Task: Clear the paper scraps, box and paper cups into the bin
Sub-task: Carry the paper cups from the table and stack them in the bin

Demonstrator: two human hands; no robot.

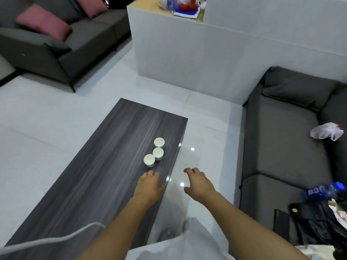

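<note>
Three white paper cups stand upright in a cluster on the dark wood-grain coffee table point(105, 166), near its right edge: the nearest cup point(149, 160), the middle cup point(158, 153) and the far cup point(159, 142). My left hand point(150, 184) hovers over the table just short of the nearest cup, fingers relaxed and empty. Off the table's right edge, my right hand point(199, 182) hangs over the glossy floor with loosely spread fingers, holding nothing. No paper scraps, box or bin are in view.
A grey sofa point(281, 147) on the right carries a white plastic bag point(325, 130), a blue bottle point(326, 190) and a dark bag point(315, 226). Another sofa with pink cushions point(44, 21) stands at the back left. A white partition wall point(187, 59) rises behind the table.
</note>
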